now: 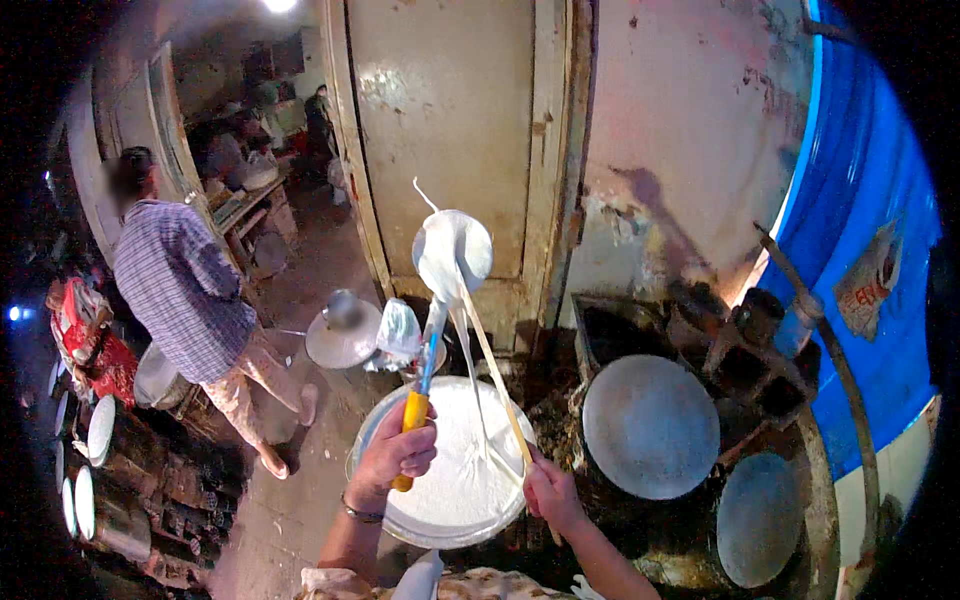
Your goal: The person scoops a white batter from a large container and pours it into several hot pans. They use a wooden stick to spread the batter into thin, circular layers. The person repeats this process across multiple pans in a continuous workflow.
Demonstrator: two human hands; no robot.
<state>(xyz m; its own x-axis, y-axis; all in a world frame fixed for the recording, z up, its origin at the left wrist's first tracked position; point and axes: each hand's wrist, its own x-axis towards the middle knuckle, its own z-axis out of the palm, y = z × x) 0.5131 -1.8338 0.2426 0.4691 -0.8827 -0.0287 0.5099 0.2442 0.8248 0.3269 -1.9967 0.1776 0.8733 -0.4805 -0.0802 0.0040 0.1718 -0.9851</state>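
My left hand (401, 448) grips the yellow handle of a metal ladle (478, 244), whose round head is raised above a wide basin (409, 531). Thick white batter (439, 259) coats the ladle head, and a strand hangs from it down to the white batter in the basin. In my right hand (551, 491) is a thin wooden stick (496, 370). The stick slants up over the basin's right side, its upper end against the batter at the ladle head. The basin is in front of my body.
A person (184, 292) in a checked shirt stands at left, facing away. Ahead is a worn door (450, 112). Two round metal lids or pans (651, 427) lie at right beside a blue sheet (862, 225). Past the basin are a pale round lid (341, 337) and a plastic bag (399, 330).
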